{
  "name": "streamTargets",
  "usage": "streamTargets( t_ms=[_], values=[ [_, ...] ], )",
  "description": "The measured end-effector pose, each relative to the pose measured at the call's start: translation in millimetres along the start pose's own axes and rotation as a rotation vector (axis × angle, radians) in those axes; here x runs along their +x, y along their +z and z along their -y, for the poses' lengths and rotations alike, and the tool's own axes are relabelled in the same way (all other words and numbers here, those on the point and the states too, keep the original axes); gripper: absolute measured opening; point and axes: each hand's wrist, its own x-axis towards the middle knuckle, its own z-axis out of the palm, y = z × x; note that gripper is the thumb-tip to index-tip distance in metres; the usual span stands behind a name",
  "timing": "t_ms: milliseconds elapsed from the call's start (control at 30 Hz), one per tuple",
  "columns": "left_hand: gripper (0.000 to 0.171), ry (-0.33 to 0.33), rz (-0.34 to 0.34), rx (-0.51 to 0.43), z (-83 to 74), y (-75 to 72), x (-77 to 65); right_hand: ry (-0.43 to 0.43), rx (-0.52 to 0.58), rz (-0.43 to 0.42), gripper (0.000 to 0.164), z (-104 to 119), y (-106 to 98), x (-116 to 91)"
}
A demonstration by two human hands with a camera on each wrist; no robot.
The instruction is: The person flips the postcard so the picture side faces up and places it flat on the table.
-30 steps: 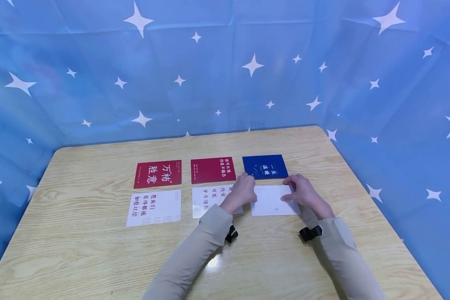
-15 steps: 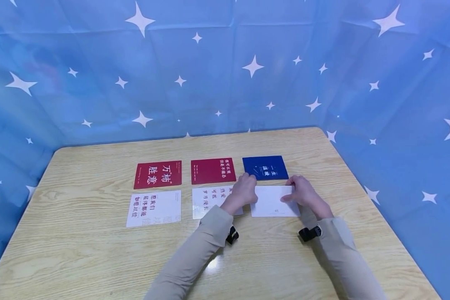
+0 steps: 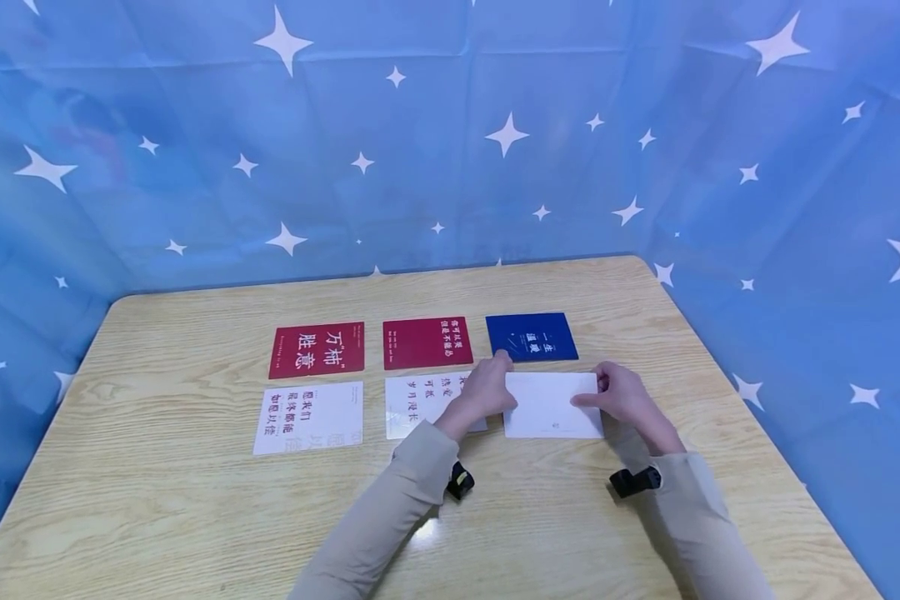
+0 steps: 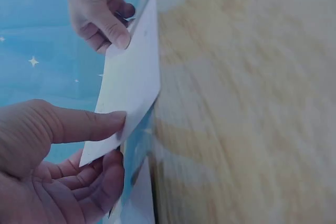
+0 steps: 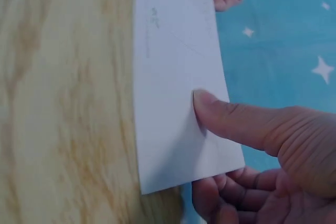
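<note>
Both hands hold one white card [image 3: 546, 406] at its two ends, low over the right half of the table. My left hand [image 3: 487, 387] pinches the left end, thumb on the face and fingers curled below, as the left wrist view shows of the card [image 4: 131, 77]. At the other end, my right hand [image 3: 628, 400] pinches with its thumb [image 5: 231, 119] on top and fingertips under the edge. Faint small print marks the near side of the face. Just beyond it lies a dark blue card [image 3: 536, 333] with white characters.
Two red cards [image 3: 317, 350] [image 3: 416, 346] lie in the far row. In front of them are two white lettered cards [image 3: 330, 412] [image 3: 412, 408], the right one partly under my left hand. A blue star-patterned cloth [image 3: 420, 125] surrounds the wooden table [image 3: 195, 517].
My right hand has shifted a little right and nearer, to the card's right end. The white card shows slightly nearer and larger. The other cards stay in place.
</note>
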Motion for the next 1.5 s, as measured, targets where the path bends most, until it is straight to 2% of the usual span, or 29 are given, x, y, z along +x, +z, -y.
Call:
streamTargets(
  t_ms=[167,233,500,633,933,1033,1200,1300,1500],
  values=[
    [0.048,0.014,0.008,-0.275,6.0,-2.4,-3.9,-0.065,0.180,-0.021,0.028,-6.8,-7.4,-9.6],
    [0.048,0.024,0.011,-0.354,8.4,-3.1,-4.5,-0.087,0.278,-0.015,0.026,-8.5,-10.7,-13.5],
    [0.042,0.002,0.009,-0.584,8.9,-9.5,-9.0,-0.144,0.717,0.091,0.016,-14.7,-18.1,-21.1],
    [0.033,-0.003,0.022,-0.683,7.6,-16.0,-11.3,-0.206,0.847,0.144,0.011,-17.8,-19.7,-21.3],
    [0.021,-0.038,0.015,-0.698,9.0,-22.8,-13.3,-0.231,0.941,0.166,0.016,-17.9,-22.8,-21.3],
    [0.018,-0.043,0.009,-0.693,8.9,-25.5,-14.3,-0.227,0.939,0.138,0.013,-16.7,-23.7,-21.9],
    [0.015,-0.026,-0.027,-0.655,9.4,-28.8,-15.8,-0.227,0.868,0.043,0.010,-16.9,-25.9,-22.9],
    [0.013,0.000,-0.048,-0.647,10.4,-29.2,-15.9,-0.269,0.846,-0.001,0.017,-18.3,-26.3,-23.2],
    [0.007,0.021,-0.097,-0.631,12.0,-27.4,-16.3,-0.372,0.880,-0.034,0.027,-21.3,-24.4,-23.6]
  ],
)
